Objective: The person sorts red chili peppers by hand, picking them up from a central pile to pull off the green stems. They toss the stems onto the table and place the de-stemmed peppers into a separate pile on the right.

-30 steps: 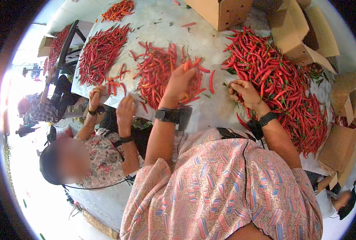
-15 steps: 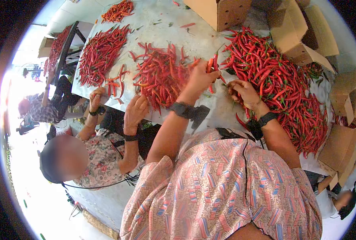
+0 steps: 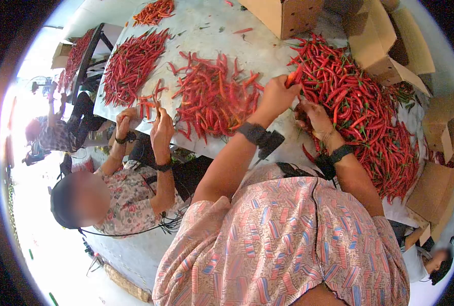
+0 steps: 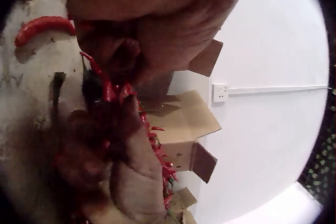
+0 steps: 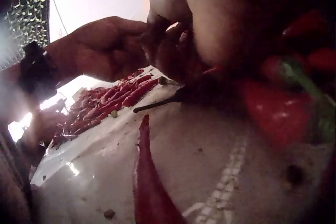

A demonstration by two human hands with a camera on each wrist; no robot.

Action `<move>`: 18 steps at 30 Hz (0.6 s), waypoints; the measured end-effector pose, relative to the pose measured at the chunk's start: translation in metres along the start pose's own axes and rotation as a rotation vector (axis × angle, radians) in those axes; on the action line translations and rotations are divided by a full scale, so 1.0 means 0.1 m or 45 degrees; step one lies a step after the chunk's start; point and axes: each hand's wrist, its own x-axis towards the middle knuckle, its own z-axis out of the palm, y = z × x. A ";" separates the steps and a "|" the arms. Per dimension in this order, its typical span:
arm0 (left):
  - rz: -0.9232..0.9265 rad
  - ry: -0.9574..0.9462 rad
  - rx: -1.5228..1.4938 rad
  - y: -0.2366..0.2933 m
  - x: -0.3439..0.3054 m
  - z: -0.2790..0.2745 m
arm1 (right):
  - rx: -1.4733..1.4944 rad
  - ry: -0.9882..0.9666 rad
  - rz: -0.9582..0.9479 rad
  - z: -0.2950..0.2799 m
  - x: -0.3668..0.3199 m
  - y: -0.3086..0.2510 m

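My left hand (image 3: 279, 99) grips red chillies (image 3: 295, 76) in its fingers, at the left edge of the large chilli pile (image 3: 347, 97). Close below it, my right hand (image 3: 316, 120) has its fingers curled round a red chilli, mostly hidden. In the left wrist view, my left hand (image 4: 163, 19) is above my right hand (image 4: 134, 166), with red chilli tips (image 4: 108, 90) between them. The right wrist view shows my right hand (image 5: 205, 19) near my left hand (image 5: 105, 50); a loose red chilli (image 5: 149, 182) lies on the table below.
A middle chilli pile (image 3: 211, 97) is left of my hands, with another pile (image 3: 135, 66) beyond it. Cardboard boxes (image 3: 370, 46) stand at the back right. A seated person (image 3: 135, 199) works at the left. The pale table (image 3: 268, 51) carries scattered stems.
My left hand has moved right with chillies, from the middle pile to beside my right hand, which has stayed nearly still. The neighbour's hand has lifted and holds a chilli.
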 end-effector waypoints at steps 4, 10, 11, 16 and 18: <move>0.367 -0.082 -0.289 0.49 -0.05 0.04 | -0.051 -0.224 0.114 -0.09 -0.02 -0.09; 0.138 0.075 0.095 0.28 0.01 -0.43 | -0.018 -0.217 0.007 -0.06 0.04 0.02; 0.113 0.197 0.154 0.00 0.06 -0.50 | 0.057 -0.209 0.061 -0.05 0.02 0.02; -0.086 0.419 0.611 -0.36 0.04 -1.15 | 0.062 -0.274 0.132 -0.09 0.00 -0.04; -0.194 0.484 0.919 -0.42 0.10 -1.31 | 0.046 -0.295 0.143 -0.12 0.01 -0.01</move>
